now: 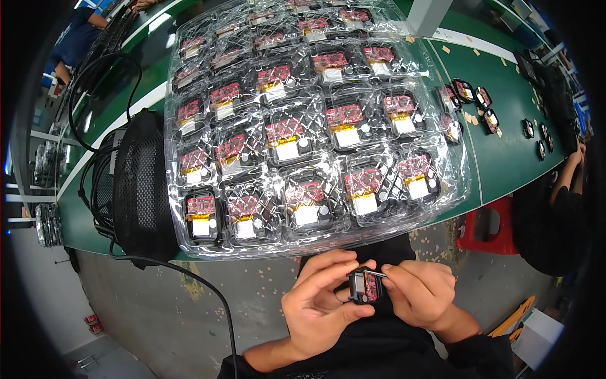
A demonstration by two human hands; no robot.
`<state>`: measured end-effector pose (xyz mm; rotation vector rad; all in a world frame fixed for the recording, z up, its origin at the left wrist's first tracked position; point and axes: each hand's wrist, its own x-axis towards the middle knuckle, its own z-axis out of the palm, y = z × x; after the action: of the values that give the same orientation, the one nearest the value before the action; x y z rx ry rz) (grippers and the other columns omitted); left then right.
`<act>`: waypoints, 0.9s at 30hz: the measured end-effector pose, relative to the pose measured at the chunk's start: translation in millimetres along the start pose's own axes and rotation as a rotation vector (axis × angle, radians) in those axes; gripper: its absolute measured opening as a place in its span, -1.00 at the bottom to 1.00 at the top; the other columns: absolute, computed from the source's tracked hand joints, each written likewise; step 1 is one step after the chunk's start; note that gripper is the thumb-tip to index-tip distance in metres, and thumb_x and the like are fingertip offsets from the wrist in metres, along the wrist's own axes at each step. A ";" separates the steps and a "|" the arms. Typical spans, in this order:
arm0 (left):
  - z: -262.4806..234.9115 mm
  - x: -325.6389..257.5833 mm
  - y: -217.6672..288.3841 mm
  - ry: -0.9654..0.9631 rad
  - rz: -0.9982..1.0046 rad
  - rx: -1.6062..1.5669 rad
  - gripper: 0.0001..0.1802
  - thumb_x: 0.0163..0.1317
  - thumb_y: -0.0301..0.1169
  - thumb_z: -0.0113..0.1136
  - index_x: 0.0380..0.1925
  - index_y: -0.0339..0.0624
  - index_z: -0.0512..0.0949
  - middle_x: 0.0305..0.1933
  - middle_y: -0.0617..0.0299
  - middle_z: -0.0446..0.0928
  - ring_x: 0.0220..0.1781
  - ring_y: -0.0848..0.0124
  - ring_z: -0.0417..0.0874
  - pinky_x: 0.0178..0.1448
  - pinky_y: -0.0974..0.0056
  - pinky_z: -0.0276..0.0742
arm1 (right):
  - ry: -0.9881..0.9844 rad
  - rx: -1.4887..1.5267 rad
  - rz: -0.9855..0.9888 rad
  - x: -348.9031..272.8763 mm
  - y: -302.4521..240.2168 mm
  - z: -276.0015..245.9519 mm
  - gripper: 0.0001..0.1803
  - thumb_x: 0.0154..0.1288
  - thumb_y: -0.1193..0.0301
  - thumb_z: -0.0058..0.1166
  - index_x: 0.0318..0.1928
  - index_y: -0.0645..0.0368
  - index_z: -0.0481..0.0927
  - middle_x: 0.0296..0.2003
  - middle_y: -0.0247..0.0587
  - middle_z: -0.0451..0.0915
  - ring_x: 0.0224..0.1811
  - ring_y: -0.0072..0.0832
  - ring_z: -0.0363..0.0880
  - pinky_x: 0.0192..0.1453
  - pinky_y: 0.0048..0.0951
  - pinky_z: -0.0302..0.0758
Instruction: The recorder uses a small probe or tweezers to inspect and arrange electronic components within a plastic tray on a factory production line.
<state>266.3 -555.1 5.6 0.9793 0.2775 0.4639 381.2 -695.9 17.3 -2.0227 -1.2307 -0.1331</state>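
Note:
My left hand (319, 306) holds a small black device housing (357, 297) between thumb and fingers, in front of the table edge. Inside the housing are a red circuit board (372, 289) and a pale block. My right hand (421, 294) pinches a thin metal tool (375, 273), whose tip lies at the housing's upper edge; its exact kind is too small to make out. Just beyond my hands, a clear plastic blister tray (456, 189) covers much of the table. Its pockets hold several similar black housings, with red boards, white batteries and yellow tape.
Several loose housings (490, 120) and small tan pieces lie on the green table (442, 69) at the right. A black mesh bag (148, 183) and a black cable (221, 303) are at left. A red stool (489, 227) stands near another person (555, 221) at right.

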 end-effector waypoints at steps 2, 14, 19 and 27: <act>-0.1 -2.3 -1.6 0.041 -0.006 0.053 -0.35 0.00 -0.57 0.52 0.13 -0.45 0.48 0.29 -0.14 0.32 0.25 -0.07 0.57 0.30 -0.01 0.63 | -0.023 -0.014 -0.016 1.0 0.5 -1.7 -0.80 0.10 0.47 0.37 -0.23 0.22 0.72 -0.43 -0.23 0.61 -0.55 -0.40 0.61 -0.51 -0.48 0.50; 1.7 -5.6 37.6 0.066 0.142 0.212 -0.77 0.19 -0.45 0.43 -0.21 -0.31 0.63 -0.11 -0.05 0.63 -0.01 -0.06 0.69 0.04 0.01 0.67 | 0.352 -0.074 0.205 16.4 45.8 -28.7 -0.75 0.22 0.55 0.25 -0.07 0.33 0.65 -0.17 0.03 0.61 -0.27 -0.25 0.57 -0.27 -0.40 0.52; -20.6 15.7 57.9 0.043 0.594 0.624 -0.43 -0.12 -0.42 0.66 -0.16 -0.09 0.46 0.07 -0.04 0.41 0.08 -0.01 0.67 0.14 0.03 0.72 | 0.286 -0.327 0.378 49.2 77.7 -27.9 -0.66 0.26 0.52 0.24 0.05 0.27 0.61 0.08 0.01 0.53 -0.12 -0.07 0.61 -0.09 -0.27 0.56; -21.9 58.8 88.1 0.184 0.751 1.234 -0.60 -0.08 -0.69 0.51 -0.26 -0.27 0.50 0.10 -0.07 0.43 0.19 -0.08 0.60 0.31 -0.08 0.55 | 0.216 -0.468 0.391 53.5 89.0 -22.5 -0.64 0.22 0.51 0.26 0.05 0.13 0.61 0.23 -0.16 0.54 0.03 -0.10 0.66 -0.01 -0.25 0.59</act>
<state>285.9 -468.5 67.4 2.2775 0.3590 1.1236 487.1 -694.5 8.7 -2.5312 -0.6918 -0.4711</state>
